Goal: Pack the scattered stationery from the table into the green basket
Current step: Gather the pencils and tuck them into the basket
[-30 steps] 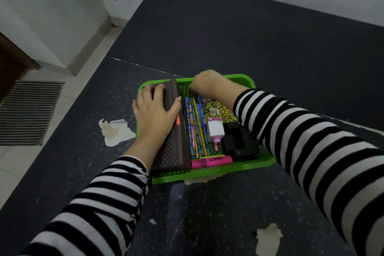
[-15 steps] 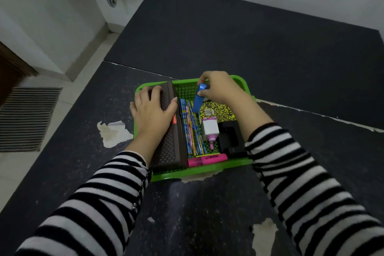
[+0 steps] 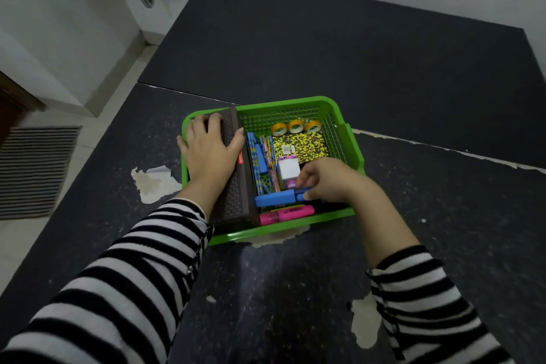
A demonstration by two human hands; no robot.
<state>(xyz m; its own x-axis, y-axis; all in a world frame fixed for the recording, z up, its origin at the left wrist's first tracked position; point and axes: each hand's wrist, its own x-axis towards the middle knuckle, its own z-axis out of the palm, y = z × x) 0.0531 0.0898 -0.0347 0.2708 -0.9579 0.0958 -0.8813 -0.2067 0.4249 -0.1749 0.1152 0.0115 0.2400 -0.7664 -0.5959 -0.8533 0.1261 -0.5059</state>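
Right fingers (image 3: 307,183): pinched on the blue marker (image 3: 276,197), lying crosswise above the pink highlighter (image 3: 288,214).
Left hand (image 3: 211,151): spread flat on the dark case (image 3: 233,180).
Green basket (image 3: 347,139): on the table (image 3: 295,289).

in the basket (image 3: 348,139): case (image 3: 233,186) at left, pencils (image 3: 266,168) beside it, notebook (image 3: 300,146) right, tape rolls (image 3: 295,126) behind, markers (image 3: 285,205) in front.

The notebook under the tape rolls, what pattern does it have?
The notebook has a yellow-and-black speckled cover, seen in the head view.
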